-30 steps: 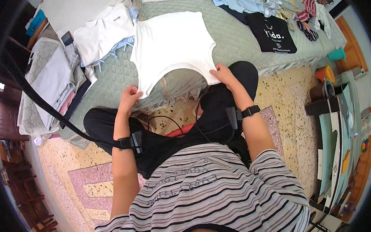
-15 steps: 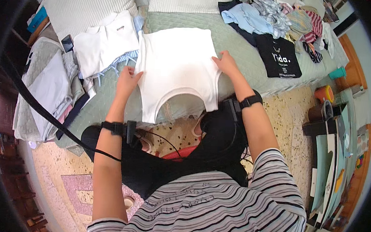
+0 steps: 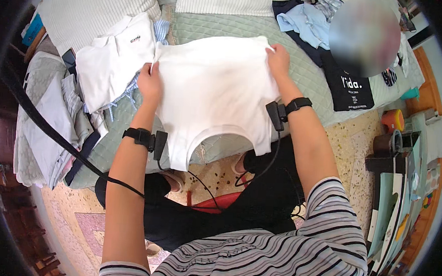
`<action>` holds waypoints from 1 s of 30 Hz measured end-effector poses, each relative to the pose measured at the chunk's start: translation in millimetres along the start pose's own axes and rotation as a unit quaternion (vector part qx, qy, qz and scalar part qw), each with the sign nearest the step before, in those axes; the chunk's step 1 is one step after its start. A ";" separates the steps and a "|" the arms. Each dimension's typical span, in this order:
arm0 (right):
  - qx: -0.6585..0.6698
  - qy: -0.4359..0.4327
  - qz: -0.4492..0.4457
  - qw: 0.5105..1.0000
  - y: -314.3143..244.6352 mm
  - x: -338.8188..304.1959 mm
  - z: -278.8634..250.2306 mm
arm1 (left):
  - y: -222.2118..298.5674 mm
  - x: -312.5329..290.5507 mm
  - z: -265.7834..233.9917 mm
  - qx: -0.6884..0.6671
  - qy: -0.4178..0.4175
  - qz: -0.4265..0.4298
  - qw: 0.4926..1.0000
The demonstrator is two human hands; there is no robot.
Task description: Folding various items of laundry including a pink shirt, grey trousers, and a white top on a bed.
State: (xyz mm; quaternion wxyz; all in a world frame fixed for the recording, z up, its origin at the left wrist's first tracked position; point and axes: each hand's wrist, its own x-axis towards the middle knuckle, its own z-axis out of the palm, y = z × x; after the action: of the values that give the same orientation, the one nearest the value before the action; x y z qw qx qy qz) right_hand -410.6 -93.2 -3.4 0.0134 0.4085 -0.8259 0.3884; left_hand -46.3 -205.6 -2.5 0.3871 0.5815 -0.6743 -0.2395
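A white tank top [image 3: 213,87] is spread in front of me, its scooped neck and shoulder straps toward me and its hem at the far side. My left hand [image 3: 150,80] pinches its left edge a little below the far corner. At the right far corner, my right hand [image 3: 279,60] grips the fabric between thumb and fingers. The cloth hangs slightly raised between both hands, with the straps drooping over the near edge of the bed. Left of it lies a white collared shirt [image 3: 112,62], partly over a blue checked garment [image 3: 161,30].
The bed has a pale green quilted cover [image 3: 207,25] and ribbed pillows [image 3: 97,11]. Folded clothes [image 3: 57,114] lie at left. A black printed T-shirt [image 3: 346,87] and a light blue garment [image 3: 307,25] lie at right, beside a blurred patch. A black cable [image 3: 56,134] crosses my left forearm.
Both hands have shifted to grips nearer the hem, the right one moving farther away and rightward. The tank top is now lifted a little and pulled wider.
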 end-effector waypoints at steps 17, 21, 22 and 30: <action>0.233 -0.138 0.203 0.941 8.8 -109.5 -65.2 | -15.0 -82.9 -47.6 -0.169 -0.170 -0.147 0.960; 0.257 -0.129 0.197 0.937 3.6 -155.8 -82.7 | -8.2 -110.6 -58.7 -0.261 -0.207 -0.221 0.917; 0.246 -0.137 0.187 0.941 3.4 -167.5 -84.7 | -5.7 -118.2 -61.2 -0.246 -0.246 -0.228 0.910; 0.006 -0.270 -0.036 0.962 10.7 -208.3 -104.3 | -9.3 -157.0 -73.4 -0.099 -0.366 -0.061 0.923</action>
State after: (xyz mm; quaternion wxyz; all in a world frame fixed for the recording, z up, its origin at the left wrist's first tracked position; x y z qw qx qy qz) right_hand -310.0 117.2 -8.0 -0.1983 0.5274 -0.7815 0.2680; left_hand 21.9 -45.9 -4.9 0.1537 0.4518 -0.7053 -0.5242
